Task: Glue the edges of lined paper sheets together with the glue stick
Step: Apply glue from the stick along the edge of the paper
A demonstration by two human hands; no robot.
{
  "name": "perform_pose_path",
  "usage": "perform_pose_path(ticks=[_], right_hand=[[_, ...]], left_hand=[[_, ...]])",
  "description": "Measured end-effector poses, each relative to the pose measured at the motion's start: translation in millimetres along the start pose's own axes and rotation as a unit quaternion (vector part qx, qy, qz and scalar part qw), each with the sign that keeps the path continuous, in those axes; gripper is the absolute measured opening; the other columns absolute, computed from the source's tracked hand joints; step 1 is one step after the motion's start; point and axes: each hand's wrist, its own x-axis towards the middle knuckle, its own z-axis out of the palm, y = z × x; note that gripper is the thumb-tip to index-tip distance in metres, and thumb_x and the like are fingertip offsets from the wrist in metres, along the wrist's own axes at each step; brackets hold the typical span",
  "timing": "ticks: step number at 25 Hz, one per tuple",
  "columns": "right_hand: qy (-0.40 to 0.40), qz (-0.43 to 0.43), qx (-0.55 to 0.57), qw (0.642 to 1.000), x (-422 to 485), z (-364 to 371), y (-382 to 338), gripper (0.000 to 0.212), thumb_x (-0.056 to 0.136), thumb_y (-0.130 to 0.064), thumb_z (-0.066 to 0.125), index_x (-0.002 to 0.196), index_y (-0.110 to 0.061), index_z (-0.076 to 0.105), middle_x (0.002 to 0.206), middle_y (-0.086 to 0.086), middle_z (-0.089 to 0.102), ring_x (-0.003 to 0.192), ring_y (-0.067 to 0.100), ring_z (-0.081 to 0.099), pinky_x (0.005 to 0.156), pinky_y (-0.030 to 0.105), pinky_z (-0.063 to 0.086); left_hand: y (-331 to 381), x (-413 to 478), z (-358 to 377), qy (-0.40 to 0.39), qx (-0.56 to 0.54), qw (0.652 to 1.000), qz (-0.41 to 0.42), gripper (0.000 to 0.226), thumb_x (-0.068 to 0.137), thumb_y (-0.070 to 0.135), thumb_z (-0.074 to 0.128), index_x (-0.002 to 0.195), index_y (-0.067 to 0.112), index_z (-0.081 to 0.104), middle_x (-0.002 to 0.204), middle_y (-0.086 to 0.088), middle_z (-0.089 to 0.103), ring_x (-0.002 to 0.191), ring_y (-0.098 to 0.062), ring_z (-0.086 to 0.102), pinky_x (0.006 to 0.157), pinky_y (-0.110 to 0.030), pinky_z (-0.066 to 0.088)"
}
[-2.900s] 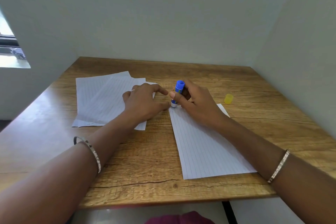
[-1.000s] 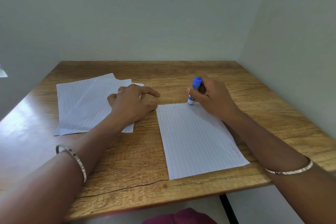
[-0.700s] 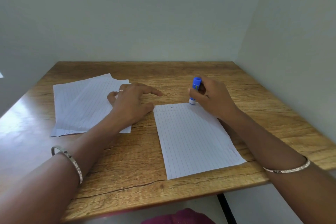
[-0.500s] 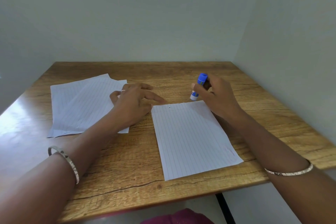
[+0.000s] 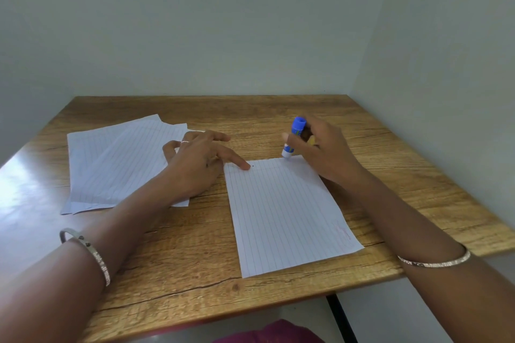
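- Two bare hands over a wooden table (image 5: 195,273); a bangle on each wrist, a ring on the left hand.
- Right hand (image 5: 323,153) closed round the blue glue stick (image 5: 293,138), thumb and fingers wrapped on the barrel; stick near upright, blue end up, white tip down.
- Tip sits at the far edge of the single lined sheet (image 5: 287,214), toward its far right corner; contact looks likely, not certain.
- Left hand (image 5: 200,164) open and holding nothing, fingers spread; index fingertip presses the single sheet's far left corner, the rest of the hand lies partly over the paper stack (image 5: 117,164).
- Stack of loose lined sheets lies left of the single sheet, fanned, not touching it.
- Glue stick label: a yellow patch shows between the fingers, text too small to read.
- Faint reddish marks near the single sheet's near right corner, unreadable.
- A small dark dot sits just beside the left index fingertip.
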Motion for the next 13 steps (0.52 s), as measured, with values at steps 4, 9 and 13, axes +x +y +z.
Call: perform_pose_path(ticks=[4, 9, 13], right_hand=[[-0.011, 0.001, -0.068, 0.998, 2, -2, 12, 0.024, 0.091, -0.027, 0.066, 0.078, -0.008, 0.059, 0.066, 0.005, 0.059, 0.061, 0.018, 0.047, 0.061, 0.029, 0.036], [0.027, 0.008, -0.035, 0.999, 1, -5, 7, 0.025, 0.094, -0.026, 0.064, 0.08, -0.005, 0.061, 0.069, 0.006, 0.063, 0.06, 0.013, 0.045, 0.057, 0.019, 0.033], [0.0, 0.006, -0.066, 0.998, -1, -7, 8, 0.025, 0.09, -0.028, 0.065, 0.077, -0.008, 0.058, 0.065, 0.004, 0.057, 0.06, 0.015, 0.046, 0.06, 0.027, 0.035]], left_hand=[[-2, 1, 2, -0.009, -0.039, 0.999, -0.017, 0.034, 0.093, 0.032, 0.048, 0.092, 0.054, 0.074, 0.148, 0.016, 0.042, 0.143, -0.012, 0.023, 0.116, -0.057, 0.003], [-5, -1, 3, -0.014, -0.04, 0.999, -0.023, 0.029, 0.071, 0.061, 0.053, 0.091, 0.054, 0.074, 0.147, 0.017, 0.044, 0.143, -0.012, 0.023, 0.115, -0.062, 0.006], [-4, -1, 1, -0.024, 0.005, 1.0, -0.015, 0.057, 0.049, 0.089, 0.05, 0.091, 0.056, 0.071, 0.147, 0.018, 0.043, 0.145, -0.014, 0.02, 0.116, -0.06, 0.005]])
